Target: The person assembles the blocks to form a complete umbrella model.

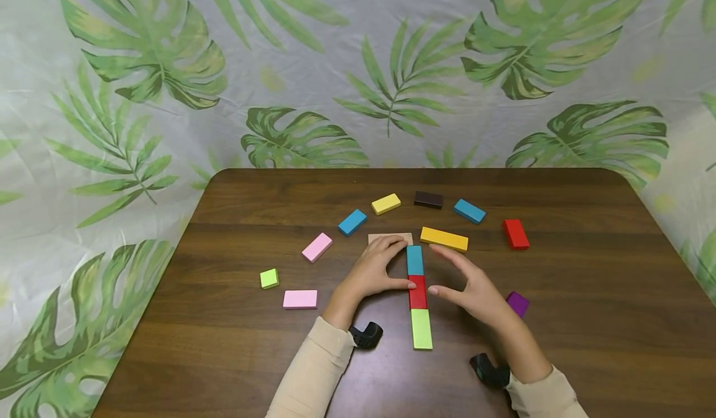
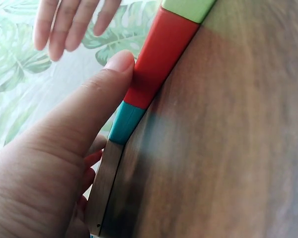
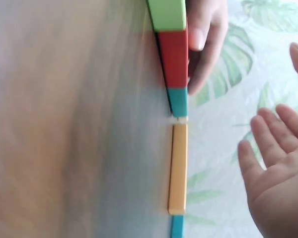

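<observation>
Beige sleeves foremost over a brown wooden tabletop

Closest in, a black wrist device shows beside the right forearm; a second device sits slightly farther off at the left wrist. Between the forearms, a lime block forms the near end of a row pointing at the tabletop's far edge. Out toward the left edge lies a pink block; a purple block, on the right-edge side, is partly hidden behind the right wrist.

Next in the row, touching the lime piece, comes a red block. The left hand rests its thumb tip there, thumb and fingers spread apart. The right hand is spread too, holding nothing, just right of the row. A lime cube lies near the left edge.

Touching the red piece, a teal block continues the row to a crosswise beige plank, partly covered by the left fingers. A slanted pink block lies left of it, an orange block just right, and a second red block toward the right edge.

Farther: two blue blocks, a yellow block and, nearest the far edge, a black block. Behind hangs leaf-print cloth.
</observation>
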Available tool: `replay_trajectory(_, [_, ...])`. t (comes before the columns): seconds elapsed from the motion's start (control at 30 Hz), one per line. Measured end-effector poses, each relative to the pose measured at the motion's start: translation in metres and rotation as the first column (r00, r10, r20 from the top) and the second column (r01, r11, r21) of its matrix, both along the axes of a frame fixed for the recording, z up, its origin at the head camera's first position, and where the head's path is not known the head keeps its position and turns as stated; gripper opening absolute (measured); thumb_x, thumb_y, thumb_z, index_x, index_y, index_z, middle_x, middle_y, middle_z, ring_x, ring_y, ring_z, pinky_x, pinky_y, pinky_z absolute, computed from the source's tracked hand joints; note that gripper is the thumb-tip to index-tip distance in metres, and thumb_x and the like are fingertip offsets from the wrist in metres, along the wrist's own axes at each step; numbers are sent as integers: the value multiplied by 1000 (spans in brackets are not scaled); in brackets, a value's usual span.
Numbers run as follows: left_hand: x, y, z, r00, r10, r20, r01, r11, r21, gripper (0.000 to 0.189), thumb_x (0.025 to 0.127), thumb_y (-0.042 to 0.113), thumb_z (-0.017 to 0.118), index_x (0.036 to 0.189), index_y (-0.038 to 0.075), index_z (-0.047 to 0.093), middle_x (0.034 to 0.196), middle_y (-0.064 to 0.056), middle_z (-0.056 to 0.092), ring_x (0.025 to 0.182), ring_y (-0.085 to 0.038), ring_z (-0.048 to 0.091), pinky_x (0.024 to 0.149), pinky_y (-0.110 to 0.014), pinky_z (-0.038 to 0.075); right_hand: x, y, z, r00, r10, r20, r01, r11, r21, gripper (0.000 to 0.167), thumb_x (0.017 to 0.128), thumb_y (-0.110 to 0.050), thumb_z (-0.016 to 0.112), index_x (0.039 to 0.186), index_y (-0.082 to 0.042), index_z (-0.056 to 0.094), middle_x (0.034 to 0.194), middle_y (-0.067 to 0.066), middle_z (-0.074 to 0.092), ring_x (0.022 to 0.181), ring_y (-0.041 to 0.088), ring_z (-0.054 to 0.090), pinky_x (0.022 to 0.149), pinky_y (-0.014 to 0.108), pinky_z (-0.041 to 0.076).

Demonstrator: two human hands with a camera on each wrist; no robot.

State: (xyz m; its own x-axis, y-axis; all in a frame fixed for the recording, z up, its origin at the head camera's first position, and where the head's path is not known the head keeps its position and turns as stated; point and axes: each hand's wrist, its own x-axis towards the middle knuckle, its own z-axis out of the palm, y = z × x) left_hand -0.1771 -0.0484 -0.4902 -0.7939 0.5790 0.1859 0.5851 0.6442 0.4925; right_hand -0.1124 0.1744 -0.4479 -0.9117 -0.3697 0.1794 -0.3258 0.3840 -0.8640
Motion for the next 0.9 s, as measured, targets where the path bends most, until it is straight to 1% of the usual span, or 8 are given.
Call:
replay_trajectory(0.13, [0, 0, 0, 1000, -1, -2, 1, 1000, 5, 84, 67, 57, 69, 133, 12, 45, 134, 1, 39, 125, -13, 28, 102, -31, 24, -1, -2, 19, 998, -39, -49, 39, 999, -5, 68, 75, -10, 73, 134, -8, 40, 134, 11, 41, 124, 30, 34, 96, 58, 23])
replay_trajectory(0.23, [0, 0, 0, 1000, 0, 4, 0, 1000, 2, 84, 67, 57, 69, 133, 12, 44, 134, 2, 38, 125, -12, 28, 102, -31, 23, -2, -4, 34, 995, -72, -67, 72, 997, -7, 67, 74, -6, 73, 133, -2, 40, 133, 16, 41, 122, 33, 34, 95, 59, 24])
replay_trajectory(0.33, [-1, 0, -1, 1000, 1, 11, -1, 1000, -9, 85, 67, 58, 68, 134, 12, 43, 135, 2, 37, 126, -12, 27, 102, -32, 23, -5, -4, 40, 990, -113, -89, 113, 994, 1, 67, 74, -5, 73, 132, -1, 40, 133, 15, 42, 121, 31, 35, 95, 57, 25])
replay_trajectory(0.4, [-1, 1, -1, 1000, 2, 13, -2, 1000, -15, 85, 67, 59, 68, 134, 13, 43, 135, 2, 37, 125, -12, 27, 102, -32, 23, -9, -3, 41, 985, -139, -107, 139, 990, -2, 67, 73, -3, 74, 131, -1, 41, 131, 15, 43, 121, 31, 36, 96, 55, 26])
replay_trajectory(0.53, [0, 1, 0, 1000, 3, 13, -3, 1000, -21, 85, 67, 59, 68, 134, 13, 43, 134, 2, 37, 125, -12, 28, 102, -31, 23, -17, 2, 35, 976, -171, -138, 171, 985, -17, 67, 72, -2, 74, 131, 1, 40, 129, 18, 44, 120, 34, 37, 95, 57, 25])
replay_trajectory(0.67, [0, 1, 0, 1000, 0, 6, 0, 1000, -14, 85, 67, 59, 68, 134, 12, 43, 134, 2, 38, 125, -12, 28, 102, -31, 23, -32, 12, 13, 971, -188, -144, 186, 982, -29, 69, 72, -4, 75, 132, -3, 41, 130, 16, 44, 121, 34, 36, 95, 59, 24])
replay_trajectory(0.77, [0, 1, 0, 1000, -2, -3, 2, 1000, -8, 85, 67, 58, 68, 133, 12, 44, 134, 2, 38, 125, -12, 28, 102, -31, 23, -43, 21, -5, 968, -203, -146, 202, 979, -18, 71, 71, -8, 76, 133, -9, 41, 131, 12, 44, 122, 31, 36, 96, 57, 25])
replay_trajectory(0.9, [0, 1, 0, 1000, -2, -10, 2, 1000, -8, 85, 67, 58, 68, 133, 11, 44, 134, 2, 39, 125, -13, 28, 102, -30, 23, -50, 28, -15, 968, -210, -137, 213, 977, 1, 73, 71, -14, 77, 134, -10, 40, 131, 11, 44, 122, 31, 36, 97, 54, 26])
